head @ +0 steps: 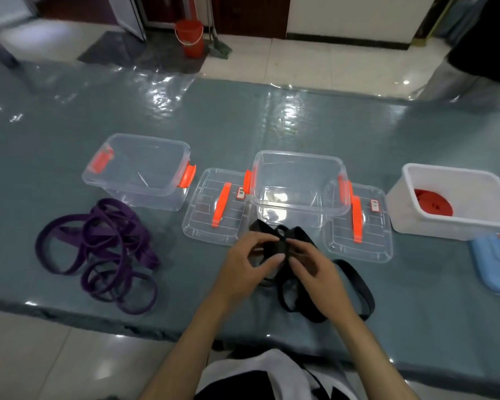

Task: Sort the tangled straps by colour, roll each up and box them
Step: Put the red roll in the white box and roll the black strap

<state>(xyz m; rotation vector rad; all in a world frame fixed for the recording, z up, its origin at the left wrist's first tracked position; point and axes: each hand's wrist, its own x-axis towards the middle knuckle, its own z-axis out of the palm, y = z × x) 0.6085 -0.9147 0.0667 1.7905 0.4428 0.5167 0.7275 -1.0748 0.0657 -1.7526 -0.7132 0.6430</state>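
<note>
1. Table [272,134]: a grey-green surface under glossy film, bearing all the task's items in a row across the view.
2. White box [416,209], far right: holds a rolled red strap [433,202] lying flat. Judged complete for this colour.
3. Middle clear box [298,168] and left clear box [139,163]: both uncovered and apparently without straps. Their lids [211,226] [370,243] lie flat just beside them, orange handles uppermost.
4. Purple strap [98,249]: a loose heap of overlapping loops in front of the left clear box, separated from the other colours but not rolled. The heap has no single heading; it is spread slightly longer from far-left to near-right.
5. Black strap [358,287]: in front of the middle clear box, at the near centre. Its worked part is bunched between the hands; the free length trails in loops toward the near right, so its long axis runs roughly from far-left to near-right. Rolling appears barely begun.
6. Left hand [248,264] and right hand [312,267]: each pinches the bunched black strap with curled fingers and thumb.
</note>
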